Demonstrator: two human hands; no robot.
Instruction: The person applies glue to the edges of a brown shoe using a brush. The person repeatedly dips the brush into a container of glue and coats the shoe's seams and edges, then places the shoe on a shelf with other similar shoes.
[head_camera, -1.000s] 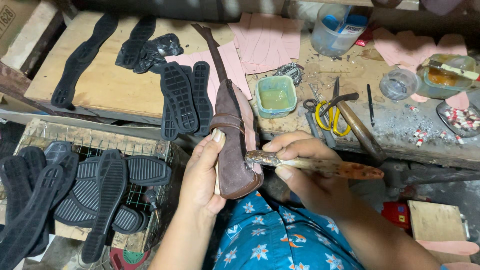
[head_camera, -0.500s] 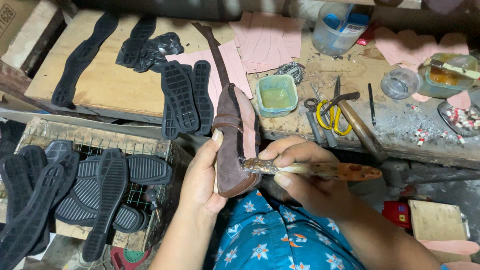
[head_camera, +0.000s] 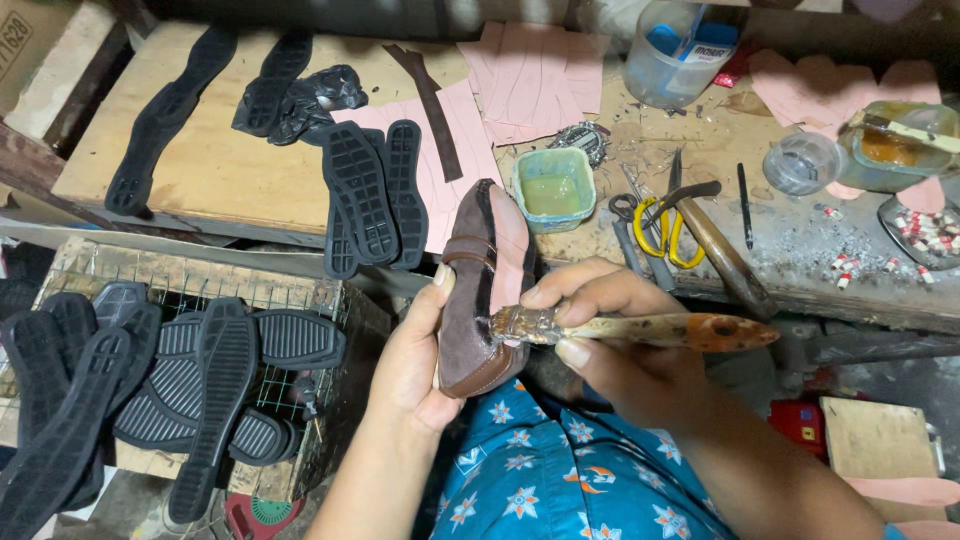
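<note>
Brush (head_camera: 640, 328) bristles hidden behind shoe (head_camera: 478, 300); left hand (head_camera: 415, 360) fingers out of sight behind shoe.

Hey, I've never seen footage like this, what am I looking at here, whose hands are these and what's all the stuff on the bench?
There is no machine here: a camera worn on a person's head looks down at their own two bare hands. The left hand cradles a brown shoe upper, turned so its pink underside shows. The right hand holds a brush whose bristles touch that underside. On the workbench behind lie a small green tub of glue-like liquid, yellow-handled scissors, a hammer, pink cut-out sheets and black rubber soles. More black soles are piled on a wire rack at the lower left.
</note>
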